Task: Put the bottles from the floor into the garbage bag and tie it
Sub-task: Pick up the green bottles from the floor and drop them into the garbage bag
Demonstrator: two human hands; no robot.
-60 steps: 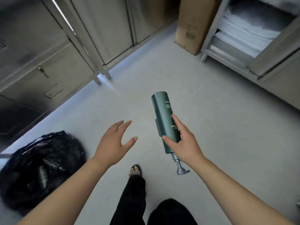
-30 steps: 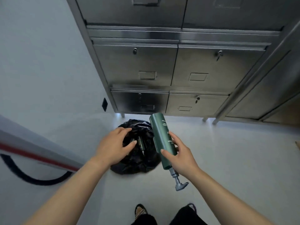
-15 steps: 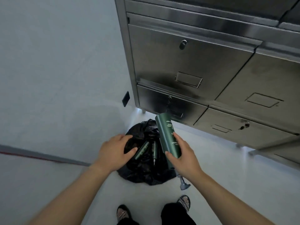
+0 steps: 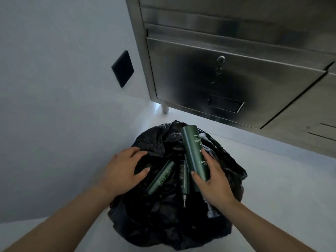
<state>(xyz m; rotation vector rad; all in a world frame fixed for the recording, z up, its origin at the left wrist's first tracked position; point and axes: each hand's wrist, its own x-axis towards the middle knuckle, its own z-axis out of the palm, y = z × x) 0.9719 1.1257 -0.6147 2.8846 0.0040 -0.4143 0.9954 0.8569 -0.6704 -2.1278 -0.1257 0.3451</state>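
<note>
I stand on a pale floor in a corner, a plain wall with a black square plate off beyond my left grip. A steel cabinet on a short leg rises ahead of both, a key in its drawer lock. The black garbage bag sits open on the floor right under my arms. My right grip is wrapped around a green bottle, held over the bag with its base pointing away at the cabinet and its pump end back under my wrist. Two more green bottles lie inside the bag between my grips. My left grip, fingers curved and thumb apart, holds a fold of the bag's rim, both forearms reaching forward and down.
</note>
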